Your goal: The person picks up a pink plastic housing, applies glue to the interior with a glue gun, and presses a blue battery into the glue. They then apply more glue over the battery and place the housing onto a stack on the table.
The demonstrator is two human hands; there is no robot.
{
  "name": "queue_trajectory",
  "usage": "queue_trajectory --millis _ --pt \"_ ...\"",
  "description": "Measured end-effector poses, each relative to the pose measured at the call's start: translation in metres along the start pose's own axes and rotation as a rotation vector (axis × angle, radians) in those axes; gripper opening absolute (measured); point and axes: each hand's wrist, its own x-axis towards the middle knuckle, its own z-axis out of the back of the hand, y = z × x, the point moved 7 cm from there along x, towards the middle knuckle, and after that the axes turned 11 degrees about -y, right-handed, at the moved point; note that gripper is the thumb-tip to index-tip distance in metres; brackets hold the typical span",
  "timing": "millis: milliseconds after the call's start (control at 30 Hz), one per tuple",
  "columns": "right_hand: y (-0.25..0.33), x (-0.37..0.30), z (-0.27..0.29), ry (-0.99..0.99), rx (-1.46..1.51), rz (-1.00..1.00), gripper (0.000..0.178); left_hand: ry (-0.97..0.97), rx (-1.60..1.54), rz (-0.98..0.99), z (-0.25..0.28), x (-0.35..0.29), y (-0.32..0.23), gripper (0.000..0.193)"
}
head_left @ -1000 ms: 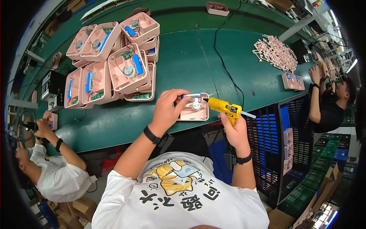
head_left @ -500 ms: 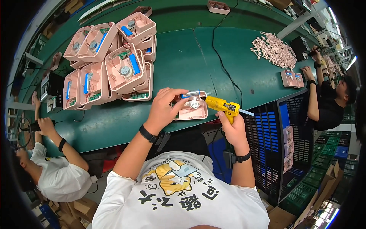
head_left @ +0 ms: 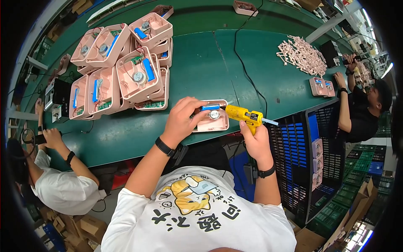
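Note:
My left hand (head_left: 183,116) pinches a blue cylindrical battery (head_left: 210,108) at its left end, over the upper part of a pink plastic housing (head_left: 218,125). A round silver motor-like part (head_left: 214,114) sits inside that housing, just below the battery. Wrapped round the handle of a yellow hot glue gun (head_left: 241,113) is my right hand (head_left: 257,140). The gun's dark nozzle reaches the housing's right side, close to the battery's right end. A pale glue stick (head_left: 270,122) sticks out of its back.
Stacked pink housings (head_left: 136,77) with batteries and boards stand at the left. A black cable (head_left: 247,67) crosses the green table (head_left: 197,63). Pink small parts (head_left: 301,56) lie heaped far right, near two housings (head_left: 322,87). A black crate (head_left: 289,155) stands at right; co-workers sit on both sides.
The battery has turned from its silvery side to its blue side and sits slightly lower in the housing. The glue gun has shifted only slightly.

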Motion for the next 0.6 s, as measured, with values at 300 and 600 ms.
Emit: queue_trajectory --millis 300,600 --pt "-0.006 -0.002 0.003 -0.01 0.031 -0.005 0.031 0.046 0.081 -0.034 0.0 0.006 -0.007 0.026" --pt "-0.015 0.0 0.002 -0.009 0.144 -0.056 0.03 0.08 0.262 -0.04 0.0 0.01 -0.016 0.027"
